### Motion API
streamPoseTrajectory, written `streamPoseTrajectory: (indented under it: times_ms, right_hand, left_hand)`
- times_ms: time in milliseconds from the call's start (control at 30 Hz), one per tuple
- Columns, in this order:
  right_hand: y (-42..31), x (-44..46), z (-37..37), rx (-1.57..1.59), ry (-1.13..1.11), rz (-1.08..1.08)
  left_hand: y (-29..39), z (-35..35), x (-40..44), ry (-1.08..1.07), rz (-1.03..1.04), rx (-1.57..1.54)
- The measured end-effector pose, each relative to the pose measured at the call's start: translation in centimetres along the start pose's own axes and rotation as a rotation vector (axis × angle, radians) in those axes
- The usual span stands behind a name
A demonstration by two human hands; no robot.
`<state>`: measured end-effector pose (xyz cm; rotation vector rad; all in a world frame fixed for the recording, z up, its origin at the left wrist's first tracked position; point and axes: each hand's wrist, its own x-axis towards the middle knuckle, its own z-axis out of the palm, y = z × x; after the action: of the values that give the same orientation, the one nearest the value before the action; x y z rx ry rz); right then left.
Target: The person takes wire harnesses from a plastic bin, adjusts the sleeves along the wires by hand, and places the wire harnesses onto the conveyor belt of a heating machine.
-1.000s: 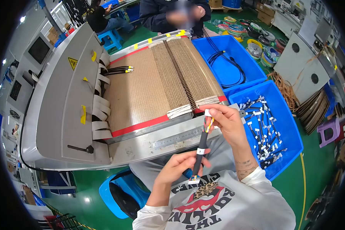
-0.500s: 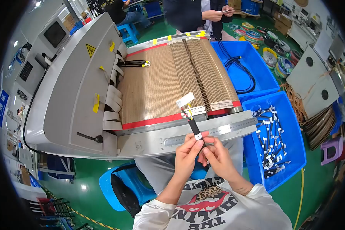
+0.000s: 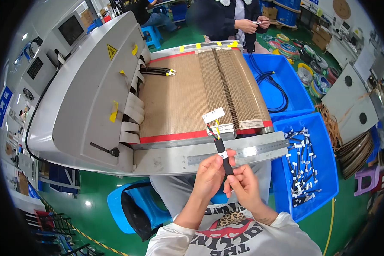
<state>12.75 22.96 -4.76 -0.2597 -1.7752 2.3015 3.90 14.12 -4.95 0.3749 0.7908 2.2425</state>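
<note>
In front of my lap I hold a short black cable [image 3: 227, 167] upright, slightly tilted. A white label band wraps its sleeve. Thin red, green, white and yellow wires [image 3: 216, 130] leave its top end and run to a flat white connector [image 3: 213, 114]. My left hand [image 3: 209, 174] is closed around the sleeve near the band. My right hand [image 3: 244, 185] pinches the cable's lower end, which its fingers partly hide. Both hands are just short of the machine's metal front edge [image 3: 158, 161], where a steel ruler [image 3: 260, 149] lies.
A brown mesh conveyor belt [image 3: 170, 106] runs into a grey machine housing [image 3: 81, 98]; several black cables [image 3: 158, 71] lie at its opening. On the right, one blue bin [image 3: 333, 170] holds several short cables, another [image 3: 301, 81] longer ones. A co-worker's hands [image 3: 254, 25] hold a cable beyond the belt.
My right hand has slid down toward the cable's lower end, exposing more of the black sleeve. My left hand keeps its hold. The whole view has shifted slightly.
</note>
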Motion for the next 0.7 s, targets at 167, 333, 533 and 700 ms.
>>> streamPoseTrajectory:
  times_ms: [167,333,533,700]
  right_hand:
    - [0.0,-0.3,0.4,0.049,0.023,-0.02]
    - [0.3,-0.3,0.1,0.024,0.025,-0.046]
    - [0.3,-0.4,-0.4,0.004,0.038,-0.022]
    - [0.5,-0.5,-0.5,0.002,0.075,-0.046]
  left_hand:
    - [0.9,0.6,0.4,-0.002,0.035,0.008]
    - [1.0,1.1,0.8,0.028,0.07,0.04]
    - [3.0,2.5,2.0,0.05,0.108,0.146]
    - [5.5,3.0,2.8,0.017,0.047,0.424]
